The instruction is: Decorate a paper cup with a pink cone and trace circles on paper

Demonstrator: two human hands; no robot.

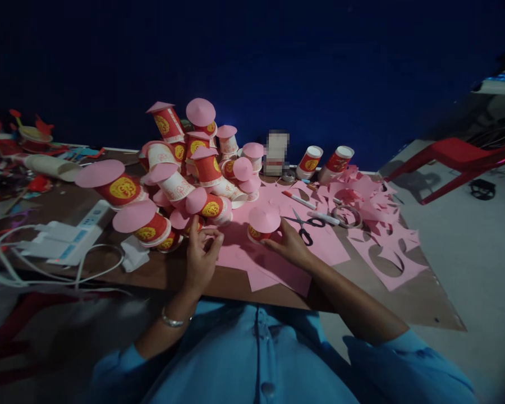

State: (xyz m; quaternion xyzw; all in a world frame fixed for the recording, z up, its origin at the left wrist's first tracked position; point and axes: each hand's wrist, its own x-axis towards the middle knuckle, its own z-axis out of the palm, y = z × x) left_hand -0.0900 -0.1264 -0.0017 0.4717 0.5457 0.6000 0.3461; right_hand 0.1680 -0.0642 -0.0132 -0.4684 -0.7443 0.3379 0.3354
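Note:
My right hand [292,245] is closed around the side of a red paper cup [256,233] that wears a pink paper cone [264,216] like a roof. The cup is over pink paper sheets [239,247]. To its left, my left hand [202,258] has its fingers apart and nothing visible in them. Its fingertips are close to a heap of cone-topped cups, among them a red one [212,209] and a white one [177,186]; whether they touch is unclear. Black-handled scissors [303,230] lie open just right of the held cup.
Pink paper offcuts [387,247], markers [323,217] and a tape roll [347,216] lie on the right. Two uncapped cups [309,163] are at the back. A white power strip [84,233] with looping cables occupies the left. A red stool [458,157] stands beyond the table's right edge.

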